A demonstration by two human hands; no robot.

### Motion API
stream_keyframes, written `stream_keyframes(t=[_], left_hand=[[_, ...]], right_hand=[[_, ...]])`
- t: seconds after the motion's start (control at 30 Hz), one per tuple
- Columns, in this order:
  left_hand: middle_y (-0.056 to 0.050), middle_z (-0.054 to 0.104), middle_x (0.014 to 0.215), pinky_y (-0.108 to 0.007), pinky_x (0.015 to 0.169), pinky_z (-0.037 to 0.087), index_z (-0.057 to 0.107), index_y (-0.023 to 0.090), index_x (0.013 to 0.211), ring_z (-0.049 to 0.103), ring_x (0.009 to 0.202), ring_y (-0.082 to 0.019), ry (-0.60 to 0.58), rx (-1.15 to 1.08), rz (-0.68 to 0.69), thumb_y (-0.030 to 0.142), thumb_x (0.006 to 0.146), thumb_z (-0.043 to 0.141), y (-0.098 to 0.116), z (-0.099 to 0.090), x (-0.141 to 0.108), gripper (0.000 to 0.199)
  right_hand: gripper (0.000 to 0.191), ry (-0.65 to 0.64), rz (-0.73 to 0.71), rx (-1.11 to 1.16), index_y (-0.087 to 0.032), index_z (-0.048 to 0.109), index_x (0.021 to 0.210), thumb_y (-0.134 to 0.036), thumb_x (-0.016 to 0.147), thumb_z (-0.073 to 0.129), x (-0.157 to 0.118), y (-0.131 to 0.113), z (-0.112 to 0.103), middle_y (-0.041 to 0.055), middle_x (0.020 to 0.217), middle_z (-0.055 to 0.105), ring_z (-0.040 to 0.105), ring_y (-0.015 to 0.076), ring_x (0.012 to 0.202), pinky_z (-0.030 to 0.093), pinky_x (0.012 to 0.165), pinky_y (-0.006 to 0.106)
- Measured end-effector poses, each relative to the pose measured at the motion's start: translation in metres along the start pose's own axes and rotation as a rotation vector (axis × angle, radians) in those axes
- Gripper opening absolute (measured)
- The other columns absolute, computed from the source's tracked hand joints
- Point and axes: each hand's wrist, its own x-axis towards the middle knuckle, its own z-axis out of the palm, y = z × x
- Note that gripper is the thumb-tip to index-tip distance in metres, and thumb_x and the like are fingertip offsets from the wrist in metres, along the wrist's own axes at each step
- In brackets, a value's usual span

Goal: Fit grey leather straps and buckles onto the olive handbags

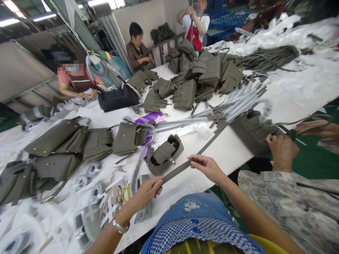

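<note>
An olive strap [178,171] stretches between my two hands above the white table. Its near end is pinched in my left hand [148,190], which has a silver bracelet at the wrist. Farther along, my right hand [208,167] grips the same strap between thumb and fingers, and the strap runs on toward the upper right. Just beyond my hands, a small olive bag [164,154] with its top open rests on the table [225,151].
Olive bags [185,93] are heaped at the far side, more at left. A black bag [119,98], tape rolls and a tape dispenser [88,222] lie about. A person's hands [283,150] hold a bag at right. Three people are across the table.
</note>
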Motion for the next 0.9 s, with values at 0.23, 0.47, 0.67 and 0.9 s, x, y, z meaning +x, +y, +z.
stream_keyframes(t=[0.23, 0.47, 0.67, 0.9], left_hand=[[0.005, 0.045, 0.054, -0.023, 0.056, 0.033, 0.064, 0.015, 0.097, 0.041, 0.052, -0.011, 0.162, -0.172, 0.02, 0.053, 0.096, 0.028, 0.024, 0.002, 0.028, 0.053], [0.004, 0.048, 0.055, -0.023, 0.056, 0.031, 0.061, 0.016, 0.076, 0.045, 0.054, -0.012, 0.269, -0.007, 0.091, 0.049, 0.095, 0.034, 0.046, -0.007, 0.06, 0.047], [0.003, 0.049, 0.052, -0.024, 0.059, 0.032, 0.048, 0.017, 0.054, 0.046, 0.055, -0.012, 0.302, 0.089, 0.066, 0.045, 0.093, 0.04, 0.028, -0.019, 0.097, 0.049], [0.003, 0.047, 0.052, -0.023, 0.056, 0.032, 0.052, 0.018, 0.057, 0.043, 0.053, -0.012, 0.33, 0.046, 0.019, 0.045, 0.091, 0.041, 0.024, -0.032, 0.109, 0.045]], right_hand=[[0.03, -0.115, -0.038, 0.002, -0.017, 0.069, 0.103, -0.037, 0.08, 0.068, 0.018, -0.015, 0.016, 0.002, 0.075, 0.065, 0.064, 0.015, 0.072, 0.053, 0.072, 0.03], [0.045, -0.22, -0.135, 0.053, -0.015, 0.064, 0.117, -0.049, 0.092, 0.049, 0.077, -0.005, -0.001, 0.0091, 0.091, 0.072, 0.068, 0.0184, 0.08, 0.056, 0.079, 0.036], [0.056, -0.111, -0.22, -0.354, -0.025, 0.058, 0.128, -0.038, 0.075, 0.07, 0.159, 0.045, -0.017, 0.0086, 0.133, 0.058, 0.054, 0.0279, 0.121, 0.047, 0.098, 0.045], [0.042, -0.217, -0.256, -0.414, -0.021, 0.066, 0.107, -0.028, 0.066, 0.076, 0.153, 0.052, -0.022, 0.0051, 0.103, 0.067, 0.062, 0.0217, 0.093, 0.054, 0.077, 0.033]])
